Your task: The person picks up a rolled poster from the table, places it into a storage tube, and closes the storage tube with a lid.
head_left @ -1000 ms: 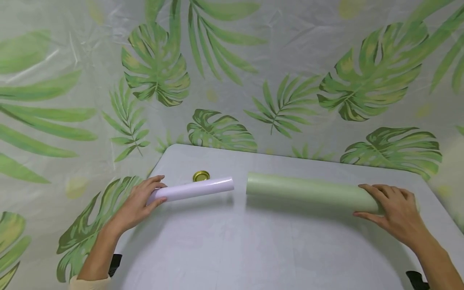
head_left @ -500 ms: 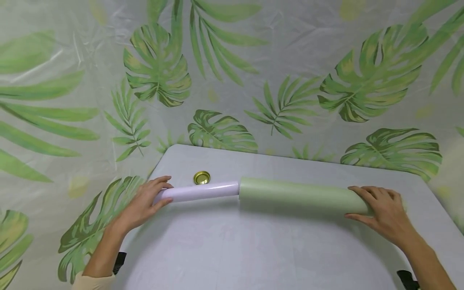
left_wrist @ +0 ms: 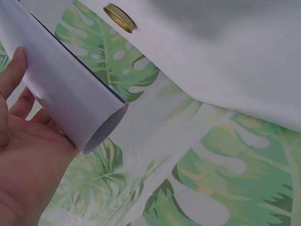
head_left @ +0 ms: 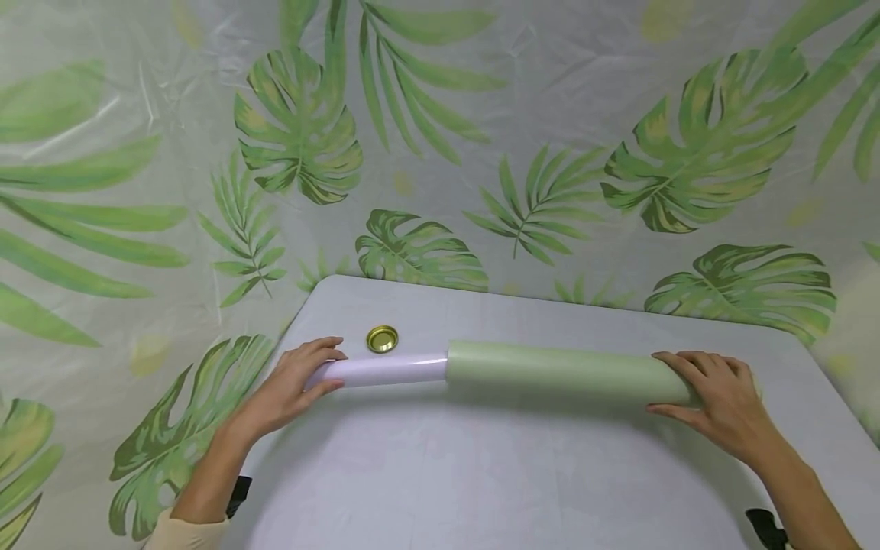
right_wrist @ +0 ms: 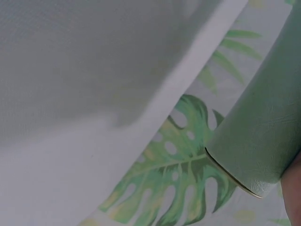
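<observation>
Sliding the white roll (head_left: 385, 372) into the green tube (head_left: 557, 372) at 3 o'clock is done coaxially; left hand (head_left: 289, 389) and right hand (head_left: 722, 401) fingers are kept curled around the outer ends.

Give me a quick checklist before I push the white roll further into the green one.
1. Left hand grips the white roll at its outer end: ok.
2. Right hand holds the green roll at its far end: ok.
3. White roll's tip entered the green roll's mouth: ok.
4. Rolls in one straight line: ok.
5. Gold lid apart from the rolls, behind them: ok.
6. How deep the white roll sits inside: cannot tell.
</observation>
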`<state>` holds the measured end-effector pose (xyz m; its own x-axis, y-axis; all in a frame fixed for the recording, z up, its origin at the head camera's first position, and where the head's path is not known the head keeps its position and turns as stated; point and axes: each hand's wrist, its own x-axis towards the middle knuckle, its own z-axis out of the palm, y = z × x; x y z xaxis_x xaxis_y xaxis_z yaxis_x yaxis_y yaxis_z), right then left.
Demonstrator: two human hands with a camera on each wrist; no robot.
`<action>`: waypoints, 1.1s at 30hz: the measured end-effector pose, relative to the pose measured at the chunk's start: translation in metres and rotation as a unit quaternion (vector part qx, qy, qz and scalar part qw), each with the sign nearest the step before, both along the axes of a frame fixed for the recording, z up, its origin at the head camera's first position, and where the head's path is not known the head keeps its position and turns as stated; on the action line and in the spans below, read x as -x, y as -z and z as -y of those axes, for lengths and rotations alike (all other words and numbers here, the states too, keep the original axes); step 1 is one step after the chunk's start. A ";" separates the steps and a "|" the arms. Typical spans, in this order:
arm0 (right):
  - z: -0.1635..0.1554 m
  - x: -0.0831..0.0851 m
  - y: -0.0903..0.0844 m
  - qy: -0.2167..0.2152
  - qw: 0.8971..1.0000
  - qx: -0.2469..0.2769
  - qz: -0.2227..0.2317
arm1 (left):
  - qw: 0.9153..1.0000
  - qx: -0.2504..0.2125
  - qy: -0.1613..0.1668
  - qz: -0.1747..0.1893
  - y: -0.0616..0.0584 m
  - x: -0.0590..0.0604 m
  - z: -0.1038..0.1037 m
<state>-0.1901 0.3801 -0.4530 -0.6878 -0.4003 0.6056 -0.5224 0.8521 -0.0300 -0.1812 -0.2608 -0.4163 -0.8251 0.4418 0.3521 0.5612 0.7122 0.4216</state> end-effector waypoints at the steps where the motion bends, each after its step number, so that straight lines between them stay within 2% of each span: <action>1: 0.001 0.000 0.000 -0.001 1.000 -0.001 0.002 | 1.000 -0.002 0.002 -0.001 0.000 0.000 -0.001; 12: 0.020 0.002 -0.004 -0.020 1.000 0.000 0.016 | 1.000 -0.006 0.017 -0.013 0.005 0.003 -0.012; 18: 0.030 0.006 -0.003 -0.031 0.999 -0.007 0.017 | 1.000 -0.006 0.029 0.000 0.008 0.005 -0.029; 24: 0.038 0.007 -0.001 -0.036 0.999 -0.009 0.020 | 0.999 -0.002 0.039 -0.003 0.009 0.006 -0.045; 28: 0.042 0.006 0.000 -0.034 0.999 -0.010 0.022 | 0.999 -0.002 0.046 -0.014 0.010 0.007 -0.054; 33: 0.046 0.006 -0.001 -0.031 0.999 -0.010 0.019 | 0.998 0.001 0.043 -0.043 0.010 0.007 -0.063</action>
